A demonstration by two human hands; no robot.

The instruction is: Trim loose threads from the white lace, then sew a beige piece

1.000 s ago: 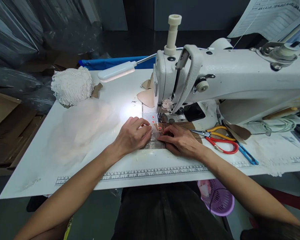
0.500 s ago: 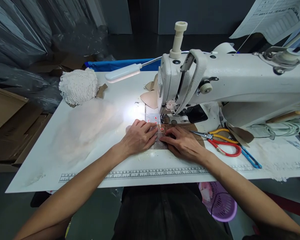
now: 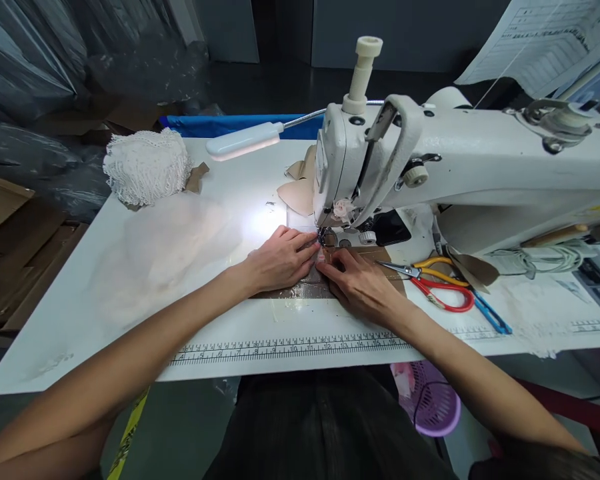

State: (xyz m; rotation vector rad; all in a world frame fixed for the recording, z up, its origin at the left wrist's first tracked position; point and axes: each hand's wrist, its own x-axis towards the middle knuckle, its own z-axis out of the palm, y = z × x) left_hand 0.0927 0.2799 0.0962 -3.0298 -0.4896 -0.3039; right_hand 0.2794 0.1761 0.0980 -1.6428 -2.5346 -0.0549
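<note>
A white sewing machine (image 3: 460, 153) stands over the table, its presser foot (image 3: 325, 237) low at the left end. My left hand (image 3: 286, 260) lies flat with fingers stretched out, fingertips right beside the presser foot, on a thin sheer fabric (image 3: 320, 270). My right hand (image 3: 360, 283) is just right of it, thumb and forefinger bent together at the fabric's edge, in a pinch. Most of the fabric is hidden under both hands. Beneath lies a brown shiny plate (image 3: 300, 291). Scissors (image 3: 430, 280) with red and yellow handles lie beside my right hand.
A white lace bundle (image 3: 147, 167) and sheer pale fabric (image 3: 165, 247) lie on the left. A lamp (image 3: 245, 140) hangs over the table. Beige pieces (image 3: 297, 197) are behind the needle, a blue cutter (image 3: 493, 313) at right. A ruler strip (image 3: 290, 348) edges the front; a purple basket (image 3: 437, 407) stands below.
My left hand has slid slightly away from me, its fingertips now at the presser foot. The red marks on the sheer fabric are now mostly covered. The whole view has shifted a little.
</note>
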